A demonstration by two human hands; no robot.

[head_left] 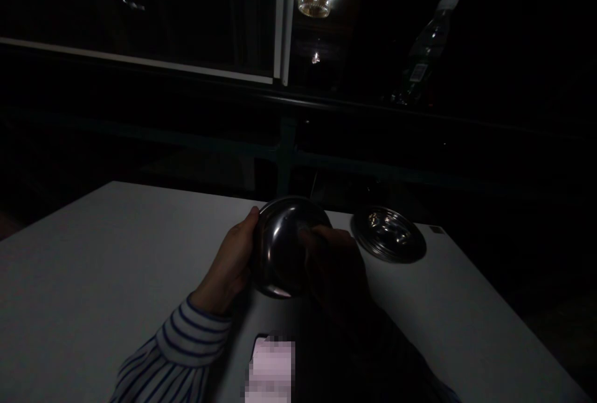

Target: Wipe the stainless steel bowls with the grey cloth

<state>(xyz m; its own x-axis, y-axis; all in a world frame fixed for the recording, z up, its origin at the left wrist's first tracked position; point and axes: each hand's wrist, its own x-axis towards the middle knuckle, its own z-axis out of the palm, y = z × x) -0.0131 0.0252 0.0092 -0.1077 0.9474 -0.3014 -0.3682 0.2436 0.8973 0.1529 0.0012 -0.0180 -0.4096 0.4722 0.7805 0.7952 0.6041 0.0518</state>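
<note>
The scene is very dark. My left hand (231,263) grips the left rim of a shiny steel bowl (280,247), held tilted just above a white table (93,278). My right hand (333,260) lies in shadow against the bowl's right side, fingers curled onto its surface. A striped sleeve covers my left forearm. A second steel dish (388,234) rests flat on the table to the right of the bowl.
A clear plastic bottle (426,48) stands on a dark ledge at the back right. A window frame (282,17) and a reflected ceiling lamp (314,4) show behind. The table's far edge runs just behind the bowl.
</note>
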